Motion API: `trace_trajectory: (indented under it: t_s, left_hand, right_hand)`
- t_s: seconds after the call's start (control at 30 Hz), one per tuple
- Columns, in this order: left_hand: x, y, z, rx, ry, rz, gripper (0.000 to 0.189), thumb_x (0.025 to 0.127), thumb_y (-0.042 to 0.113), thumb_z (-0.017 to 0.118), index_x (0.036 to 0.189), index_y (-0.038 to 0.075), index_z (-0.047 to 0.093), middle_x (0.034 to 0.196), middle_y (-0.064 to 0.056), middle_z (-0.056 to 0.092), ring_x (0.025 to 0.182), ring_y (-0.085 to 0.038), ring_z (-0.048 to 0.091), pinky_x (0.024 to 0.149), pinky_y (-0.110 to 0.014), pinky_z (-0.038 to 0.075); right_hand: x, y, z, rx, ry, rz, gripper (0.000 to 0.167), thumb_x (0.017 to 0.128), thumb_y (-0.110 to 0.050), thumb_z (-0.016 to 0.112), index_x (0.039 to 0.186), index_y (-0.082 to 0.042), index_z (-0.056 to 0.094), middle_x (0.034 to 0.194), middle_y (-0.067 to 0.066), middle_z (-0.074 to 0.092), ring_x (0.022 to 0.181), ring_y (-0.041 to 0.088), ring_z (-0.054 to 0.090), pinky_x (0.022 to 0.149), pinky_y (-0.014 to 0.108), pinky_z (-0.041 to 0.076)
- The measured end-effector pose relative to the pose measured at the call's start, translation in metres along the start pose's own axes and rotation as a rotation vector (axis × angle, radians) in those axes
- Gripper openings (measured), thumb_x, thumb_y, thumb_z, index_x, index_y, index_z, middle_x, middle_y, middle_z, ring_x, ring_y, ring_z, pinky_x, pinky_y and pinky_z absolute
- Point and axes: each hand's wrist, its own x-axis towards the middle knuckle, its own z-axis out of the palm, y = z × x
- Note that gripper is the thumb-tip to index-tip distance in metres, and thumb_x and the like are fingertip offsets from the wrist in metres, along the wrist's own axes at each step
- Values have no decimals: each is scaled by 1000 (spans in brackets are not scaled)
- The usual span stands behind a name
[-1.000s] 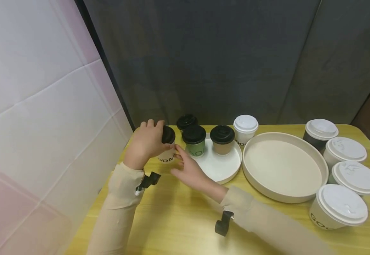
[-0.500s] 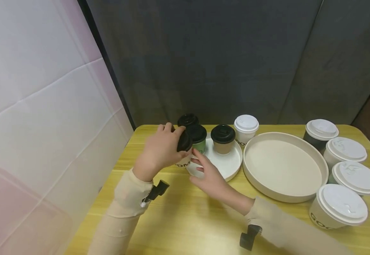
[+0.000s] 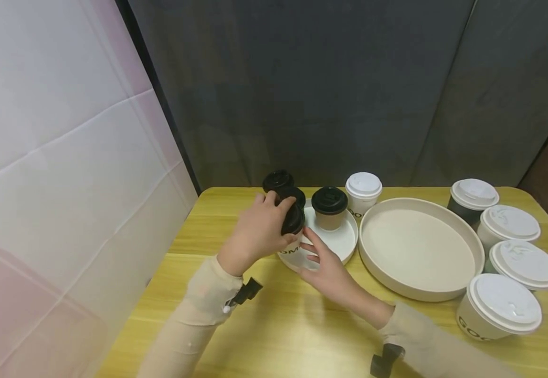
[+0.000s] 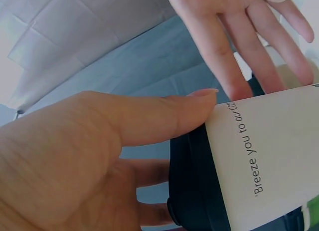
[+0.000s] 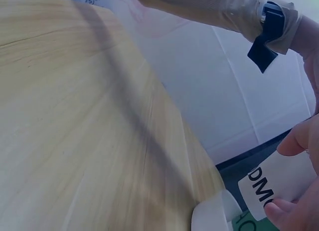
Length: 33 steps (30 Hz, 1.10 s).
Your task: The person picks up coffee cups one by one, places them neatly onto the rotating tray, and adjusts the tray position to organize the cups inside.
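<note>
In the head view my left hand (image 3: pixel 261 228) grips a white paper coffee cup (image 3: pixel 294 220) by its black lid from above. The cup is over the left part of the round white tray (image 3: pixel 339 244). In the left wrist view the thumb lies at the lid's edge beside the printed cup wall (image 4: pixel 269 156). My right hand (image 3: pixel 326 268) touches the cup's side with fairly straight fingers. Behind the held cup, a green cup with a black lid (image 3: pixel 294 195) is mostly hidden. A brown cup with a black lid (image 3: pixel 329 216) stands on the tray.
Another black-lidded cup (image 3: pixel 277 180) stands at the back. A white cup (image 3: pixel 364 191) is behind the trays. The larger beige tray (image 3: pixel 420 247) sits to the right, with several white-lidded cups (image 3: pixel 505 304) along its right side. A pale wall panel (image 3: pixel 90 210) borders the left.
Both hands have moved right together with the white cup, from the table left of the white tray to over its left part. The held cup now covers most of the green cup.
</note>
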Motion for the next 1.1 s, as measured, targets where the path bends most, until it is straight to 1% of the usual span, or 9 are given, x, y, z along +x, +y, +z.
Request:
trace_trajectory:
  t_s: [0.3,0.6,0.63,0.67,0.73,0.8,0.83,0.9,1.1]
  left_hand:
    - [6,7,17,-22,11,27,77,80,47,78,145,15,50,128,-18,57,117,-37,55,85,-47,59]
    - [11,11,31,-15,-10,39,77,80,47,79,144,14,51,129,-17,58,111,-33,55,86,-45,59]
    - [12,11,32,-17,-12,41,77,80,47,79,144,14,52,129,-17,58,110,-32,55,86,-44,59]
    - [12,11,34,-17,-12,44,76,80,47,79,143,14,52,129,-17,58,110,-32,55,86,-44,59]
    - [13,11,36,-17,-12,49,76,80,46,79,143,13,52,129,-17,59,110,-32,55,87,-44,59]
    - [13,12,39,-20,-13,53,76,80,46,79,143,13,52,129,-18,59,110,-32,55,87,-45,59]
    - [13,12,39,-20,-11,54,76,80,46,79,142,12,53,129,-18,59,111,-32,55,87,-45,59]
    - [14,12,41,-20,-13,56,76,80,45,79,143,12,52,129,-18,59,111,-33,55,88,-45,58]
    - [14,13,43,-22,-9,60,76,80,46,79,142,11,52,129,-19,59,110,-33,55,89,-45,57]
  right_hand:
    - [-3,12,-5,19,7,15,89,85,5,61,159,-11,13,165,12,23,141,35,44,114,50,42]
    - [-4,28,-7,3,2,19,90,86,6,60,160,-14,13,165,12,23,140,35,46,115,53,39]
    - [-4,29,-7,0,-1,22,90,86,5,60,160,-15,13,165,12,23,140,35,46,114,52,41]
    - [-4,31,-7,-4,-3,26,90,85,4,60,160,-15,13,165,12,23,140,35,46,112,51,44]
    - [-5,33,-8,-10,-4,37,90,85,3,60,160,-16,13,164,13,24,140,36,47,106,43,50]
    - [-5,34,-8,-7,-6,48,90,85,2,61,160,-16,14,164,14,25,140,37,46,94,33,56]
    - [-5,35,-8,-4,-6,54,90,85,2,61,160,-16,14,164,14,25,140,37,46,89,28,56]
    - [-5,36,-8,-2,-3,61,90,85,2,62,159,-16,14,163,15,26,140,38,46,83,22,55]
    - [-5,39,-8,-25,5,59,91,84,2,62,160,-16,14,162,15,29,138,37,48,84,22,54]
